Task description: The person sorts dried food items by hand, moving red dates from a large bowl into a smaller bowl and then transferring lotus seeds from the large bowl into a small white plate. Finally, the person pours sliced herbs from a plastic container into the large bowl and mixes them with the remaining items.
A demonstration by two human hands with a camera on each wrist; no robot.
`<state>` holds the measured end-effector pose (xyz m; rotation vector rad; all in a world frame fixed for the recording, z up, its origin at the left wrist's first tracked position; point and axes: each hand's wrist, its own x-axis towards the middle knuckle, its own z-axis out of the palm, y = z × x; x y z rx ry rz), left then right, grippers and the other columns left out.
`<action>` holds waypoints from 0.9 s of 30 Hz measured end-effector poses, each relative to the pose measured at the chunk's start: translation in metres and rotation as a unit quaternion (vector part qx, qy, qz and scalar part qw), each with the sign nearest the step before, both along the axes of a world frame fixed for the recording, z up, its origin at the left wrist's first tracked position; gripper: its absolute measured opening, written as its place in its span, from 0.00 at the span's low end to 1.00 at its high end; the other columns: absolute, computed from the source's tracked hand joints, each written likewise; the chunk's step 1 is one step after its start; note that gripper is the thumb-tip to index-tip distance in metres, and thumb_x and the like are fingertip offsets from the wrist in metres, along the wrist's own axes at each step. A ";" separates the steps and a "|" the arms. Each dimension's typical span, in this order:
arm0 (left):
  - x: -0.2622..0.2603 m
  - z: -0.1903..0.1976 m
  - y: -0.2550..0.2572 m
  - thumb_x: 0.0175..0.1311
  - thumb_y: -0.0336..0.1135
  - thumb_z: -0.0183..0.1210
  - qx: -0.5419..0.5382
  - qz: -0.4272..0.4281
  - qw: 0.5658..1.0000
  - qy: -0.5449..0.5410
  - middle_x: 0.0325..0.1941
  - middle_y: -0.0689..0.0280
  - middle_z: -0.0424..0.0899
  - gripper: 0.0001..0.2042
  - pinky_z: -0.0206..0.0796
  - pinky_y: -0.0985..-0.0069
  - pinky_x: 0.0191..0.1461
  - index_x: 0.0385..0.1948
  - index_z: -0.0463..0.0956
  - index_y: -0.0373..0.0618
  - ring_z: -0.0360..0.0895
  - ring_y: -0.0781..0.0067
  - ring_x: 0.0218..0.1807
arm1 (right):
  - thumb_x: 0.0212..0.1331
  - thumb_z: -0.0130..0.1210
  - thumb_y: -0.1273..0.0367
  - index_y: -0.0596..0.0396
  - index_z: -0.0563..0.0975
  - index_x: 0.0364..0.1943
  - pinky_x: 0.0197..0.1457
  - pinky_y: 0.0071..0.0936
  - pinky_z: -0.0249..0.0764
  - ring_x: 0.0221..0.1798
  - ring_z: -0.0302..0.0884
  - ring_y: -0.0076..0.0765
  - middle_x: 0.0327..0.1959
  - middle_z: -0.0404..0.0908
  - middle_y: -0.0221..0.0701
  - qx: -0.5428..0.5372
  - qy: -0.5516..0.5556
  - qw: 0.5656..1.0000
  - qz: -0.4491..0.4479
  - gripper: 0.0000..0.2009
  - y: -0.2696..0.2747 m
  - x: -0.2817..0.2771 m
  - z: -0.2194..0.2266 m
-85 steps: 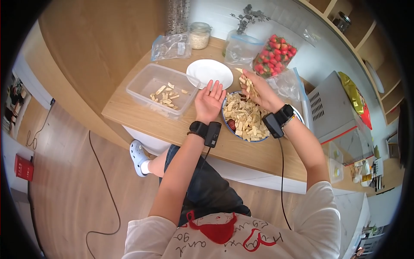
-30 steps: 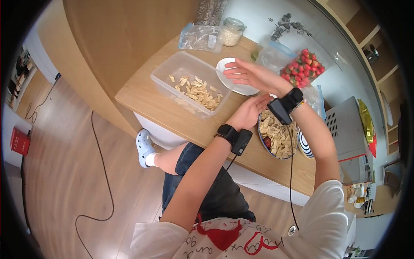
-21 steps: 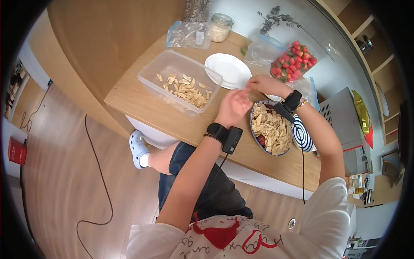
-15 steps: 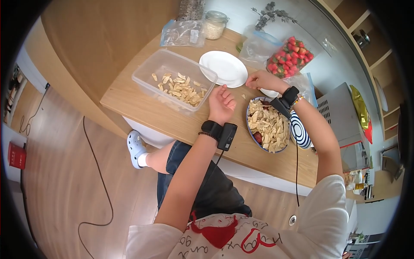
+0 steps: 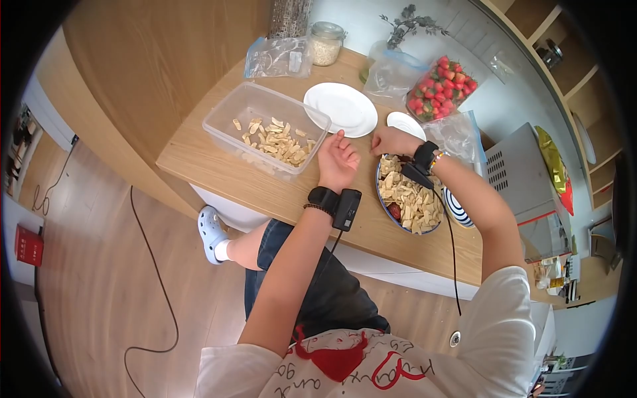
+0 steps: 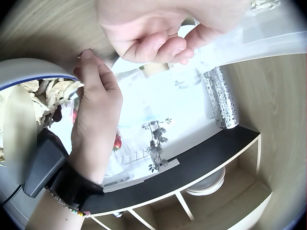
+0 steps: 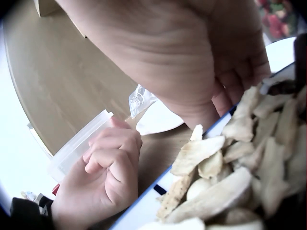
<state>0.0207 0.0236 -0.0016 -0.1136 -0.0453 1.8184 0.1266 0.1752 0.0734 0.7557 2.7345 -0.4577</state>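
Dried pale slices (image 5: 415, 202) and a dark red fruit (image 5: 394, 211) fill a blue-rimmed bowl (image 5: 380, 192). My right hand (image 5: 396, 141) reaches down at its far left edge; in the left wrist view this hand (image 6: 98, 100) pinches a small pale piece against the counter. Palm up, my left hand (image 5: 338, 164) hovers between the bowl and a clear plastic container (image 5: 232, 109), fingers loosely curled and holding nothing. More slices (image 5: 282, 142) lie in that container. Behind the hands stands a white oval plate (image 5: 342, 109).
A smaller white dish (image 5: 406, 124) and a bag of strawberries (image 5: 441, 89) are beyond the right hand. Clear bags (image 5: 279, 58), a glass jar (image 5: 326, 45) and a grey appliance (image 5: 511, 169) line the counter (image 5: 199, 149). A striped dish (image 5: 456, 209) sits right of the bowl.
The handful of slices has left my right hand, and the container holds more slices. This hand came back to the bowl's edge, covering a loose piece on the counter. My left fingers curled loosely.
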 end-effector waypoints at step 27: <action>-0.002 -0.006 0.012 0.59 0.33 0.50 0.014 -0.070 0.997 0.010 0.32 0.68 0.73 0.08 0.62 0.78 0.38 0.38 0.71 0.44 0.69 0.76 0.34 | 0.60 0.49 0.55 0.60 0.76 0.40 0.32 0.22 0.71 0.26 0.73 0.23 0.26 0.78 0.30 -0.029 -0.018 0.978 -0.204 0.20 -0.052 0.164 0.080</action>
